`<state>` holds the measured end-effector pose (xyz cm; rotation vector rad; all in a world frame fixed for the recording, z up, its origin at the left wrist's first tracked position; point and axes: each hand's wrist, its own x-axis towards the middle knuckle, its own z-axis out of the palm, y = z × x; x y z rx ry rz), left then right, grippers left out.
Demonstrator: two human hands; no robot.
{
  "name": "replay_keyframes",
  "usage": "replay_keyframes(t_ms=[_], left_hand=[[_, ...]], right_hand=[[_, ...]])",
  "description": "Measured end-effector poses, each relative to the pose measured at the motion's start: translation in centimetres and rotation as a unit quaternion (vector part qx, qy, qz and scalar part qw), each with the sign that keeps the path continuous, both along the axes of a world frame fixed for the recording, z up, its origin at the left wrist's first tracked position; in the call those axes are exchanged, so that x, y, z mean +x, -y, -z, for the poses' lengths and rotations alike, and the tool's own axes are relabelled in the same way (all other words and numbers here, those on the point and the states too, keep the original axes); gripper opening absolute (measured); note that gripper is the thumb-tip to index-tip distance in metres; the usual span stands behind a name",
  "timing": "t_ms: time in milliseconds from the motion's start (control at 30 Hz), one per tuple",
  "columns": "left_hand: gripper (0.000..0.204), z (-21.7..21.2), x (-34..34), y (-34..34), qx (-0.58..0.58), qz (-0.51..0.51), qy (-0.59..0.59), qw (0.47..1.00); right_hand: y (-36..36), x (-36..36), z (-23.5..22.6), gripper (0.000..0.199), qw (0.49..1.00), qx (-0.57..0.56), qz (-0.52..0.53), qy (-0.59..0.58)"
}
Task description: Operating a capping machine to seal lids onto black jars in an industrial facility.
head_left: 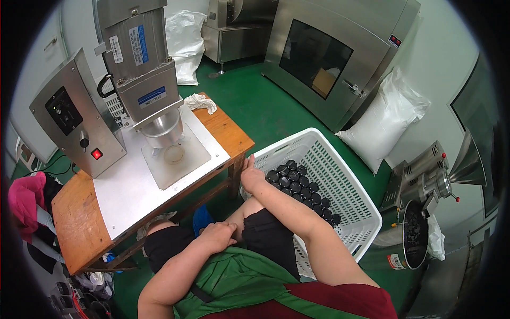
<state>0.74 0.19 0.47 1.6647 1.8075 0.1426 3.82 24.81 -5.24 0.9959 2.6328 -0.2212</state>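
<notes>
My left hand [217,237] lies on my lap by the thigh, its fingers curled in with nothing seen in them. My right hand [252,177] rests at the left rim of a white plastic basket [348,195], close to the wooden table's corner, fingers stretched out. Several round black pieces [295,187] lie bunched in the basket, partly hidden behind my right forearm. On the table [79,236] stands a press machine with a metal cylinder head [162,129] above a translucent square plate [194,169]. A pale ring [173,154] lies on that plate.
A control box [79,114] with a lit red switch stands left of the press. A crumpled white cloth [201,103] lies at the table's back corner. White sacks [383,119], a steel cabinet [324,58], a steel machine with a funnel [438,181] and a bucket of black material [416,234] stand around.
</notes>
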Motion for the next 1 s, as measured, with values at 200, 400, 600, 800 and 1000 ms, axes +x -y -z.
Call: replay_keyframes(t_ms=[200, 400, 600, 800, 1000], left_hand=[[0.041, -0.21, -0.09, -0.06, -0.012, 0.002, -0.004, 1.0], [0.039, -0.27, -0.12, -0.1, -0.008, 0.0, -0.001, 1.0], [0.037, 0.05, -0.18, -0.12, -0.01, -0.002, -0.001, 1.0], [0.038, 0.04, -0.33, -0.03, -0.007, 0.004, -0.004, 1.0], [0.042, -0.09, -0.31, -0.03, -0.007, 0.001, -0.008, 1.0]], right_hand=[[0.08, -0.05, -0.16, 0.068, 1.0, -0.004, 0.001, -0.006], [0.12, -0.13, -0.44, 0.069, 1.0, 0.004, -0.003, 0.003], [0.1, -0.2, -0.3, 0.069, 1.0, -0.002, 0.006, -0.011], [0.01, -0.33, -0.19, 0.068, 1.0, -0.01, 0.011, -0.013], [0.02, -0.42, -0.04, 0.069, 1.0, -0.005, 0.01, -0.008]])
